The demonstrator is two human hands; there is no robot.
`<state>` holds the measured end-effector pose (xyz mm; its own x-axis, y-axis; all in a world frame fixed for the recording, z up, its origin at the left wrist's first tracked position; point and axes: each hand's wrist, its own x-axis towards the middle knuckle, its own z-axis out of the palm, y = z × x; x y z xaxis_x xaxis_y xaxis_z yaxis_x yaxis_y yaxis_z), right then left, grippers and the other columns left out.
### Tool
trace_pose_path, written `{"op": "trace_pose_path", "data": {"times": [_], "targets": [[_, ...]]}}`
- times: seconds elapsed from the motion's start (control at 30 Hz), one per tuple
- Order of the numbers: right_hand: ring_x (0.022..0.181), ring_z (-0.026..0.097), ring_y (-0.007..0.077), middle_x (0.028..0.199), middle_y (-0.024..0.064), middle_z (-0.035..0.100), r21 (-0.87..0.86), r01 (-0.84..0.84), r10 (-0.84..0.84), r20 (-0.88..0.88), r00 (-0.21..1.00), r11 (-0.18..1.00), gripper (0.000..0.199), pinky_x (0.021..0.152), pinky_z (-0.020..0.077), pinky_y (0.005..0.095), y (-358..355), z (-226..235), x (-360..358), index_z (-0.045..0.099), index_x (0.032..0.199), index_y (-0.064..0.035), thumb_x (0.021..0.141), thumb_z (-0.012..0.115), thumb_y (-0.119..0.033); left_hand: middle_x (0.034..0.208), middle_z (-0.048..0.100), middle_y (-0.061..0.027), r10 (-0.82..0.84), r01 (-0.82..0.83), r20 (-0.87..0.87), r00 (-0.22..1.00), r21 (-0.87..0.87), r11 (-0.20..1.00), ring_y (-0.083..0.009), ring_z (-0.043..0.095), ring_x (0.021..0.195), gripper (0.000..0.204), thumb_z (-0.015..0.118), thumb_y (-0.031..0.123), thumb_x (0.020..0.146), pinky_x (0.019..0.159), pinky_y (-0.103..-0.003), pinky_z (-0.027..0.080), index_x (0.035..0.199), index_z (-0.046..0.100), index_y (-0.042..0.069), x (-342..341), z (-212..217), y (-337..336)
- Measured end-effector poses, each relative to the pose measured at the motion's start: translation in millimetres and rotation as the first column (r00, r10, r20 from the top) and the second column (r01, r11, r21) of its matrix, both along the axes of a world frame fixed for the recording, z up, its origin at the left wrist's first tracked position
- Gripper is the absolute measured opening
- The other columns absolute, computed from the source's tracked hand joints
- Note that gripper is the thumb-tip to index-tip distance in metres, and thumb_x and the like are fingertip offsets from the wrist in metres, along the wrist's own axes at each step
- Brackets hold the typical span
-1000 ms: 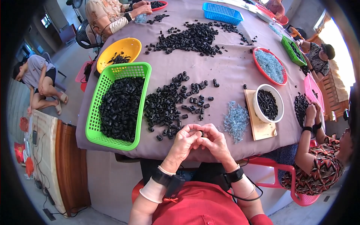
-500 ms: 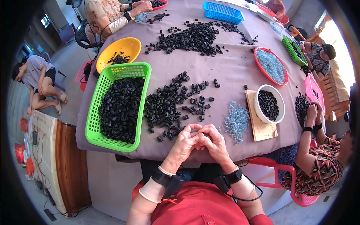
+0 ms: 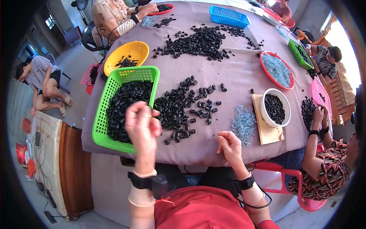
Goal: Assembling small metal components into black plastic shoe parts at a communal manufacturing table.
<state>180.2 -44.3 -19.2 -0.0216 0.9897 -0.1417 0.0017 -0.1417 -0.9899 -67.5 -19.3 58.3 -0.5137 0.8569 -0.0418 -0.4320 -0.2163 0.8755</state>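
Observation:
My left hand (image 3: 143,124), smeared by motion, hovers over the near right edge of a green basket (image 3: 100,118) full of small black plastic fittings (image 3: 127,95). Its fingers are bent, and the blur hides whether anything is between them. More loose black fittings (image 3: 177,103) lie heaped right of the basket. My right hand (image 3: 231,148) is above the table's near edge, its thumb and fingers curled together; anything within them is hidden. Beside it lies a pile of small, clear bluish pieces (image 3: 244,124).
A white bowl (image 3: 288,114) of thin black parts stands on a board (image 3: 265,135) at right. Behind are a red tray (image 3: 292,82) of clear pieces, a yellow bowl (image 3: 143,49), a blue basket (image 3: 228,20) and another black heap (image 3: 202,42). Other people sit around the table.
My hands, which were together at the table's near edge, have parted. The left has moved left and up to the green basket; the right has shifted slightly right.

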Motion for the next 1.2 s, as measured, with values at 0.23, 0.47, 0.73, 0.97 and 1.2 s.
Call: {"op": "trace_pose_path", "data": {"times": [0.23,0.47,0.73,0.97,1.2], "targets": [[0.049,0.049,0.0062,0.064,0.0018,0.053,0.048,0.006,-0.015,0.186,0.982,0.999,0.004,0.047,0.041,0.0206,0,4,1,0.059,0.087,-0.0003,0.084,0.057,-0.001,0.074,0.061,-0.0095,-0.06,0.056,-0.123,0.991,-0.034,0.998,-0.0075,0.051,0.045,0.024,0.05,0.019,0.093,0.034,-0.019,0.037,0.113,0.048,0.006,-5,-12,-2],[0.06,0.05,0.0116,0.069,0.0063,0.054,0.314,0.162,-0.269,0.336,0.903,0.935,0.006,0.056,0.0417,0.0243,10,8,32,0.059,0.086,-0.0013,0.081,0.057,0.002,0.069,0.06,0.0005,-0.395,0.314,-0.546,0.739,-0.239,0.919,-0.0013,0.046,0.047,0.006,0.059,0.003,0.084,0.042,-0.016,0.036,0.089,0.062,0.004,62,-67,-6],[0.069,0.055,0.0268,0.08,0.007,0.052,0.476,-0.14,-0.309,0.739,0.599,0.868,0.006,0.058,0.0457,0.0374,7,8,29,0.06,0.082,-0.0091,0.076,0.062,-0.011,0.074,0.058,-0.0139,-0.212,0.179,-0.905,0.368,-0.154,0.972,-0.0282,0.06,0.064,0.016,0.067,0.009,0.076,0.056,-0.037,0.047,0.086,0.057,0.001,112,-73,24],[0.075,0.054,0.0242,0.079,0.0061,0.048,0.432,-0.258,-0.322,0.869,0.376,0.864,0.008,0.058,0.0461,0.0358,11,1,16,0.057,0.077,-0.0094,0.075,0.063,-0.015,0.088,0.054,-0.02,-0.38,0.123,-0.916,0.133,-0.365,0.923,-0.0376,0.059,0.075,0.022,0.063,0.014,0.08,0.063,-0.043,0.049,0.09,0.05,0.001,126,-79,26],[0.076,0.055,0.0251,0.079,0.008,0.05,0.349,-0.305,-0.24,0.909,0.341,0.886,0.01,0.059,0.0466,0.0375,7,1,15,0.052,0.081,-0.0081,0.077,0.06,-0.013,0.088,0.053,-0.0168,-0.271,0.292,-0.852,0.448,-0.147,0.945,-0.0286,0.06,0.075,0.021,0.061,0.003,0.077,0.064,-0.039,0.049,0.097,0.054,0.0,115,-75,0]]}}
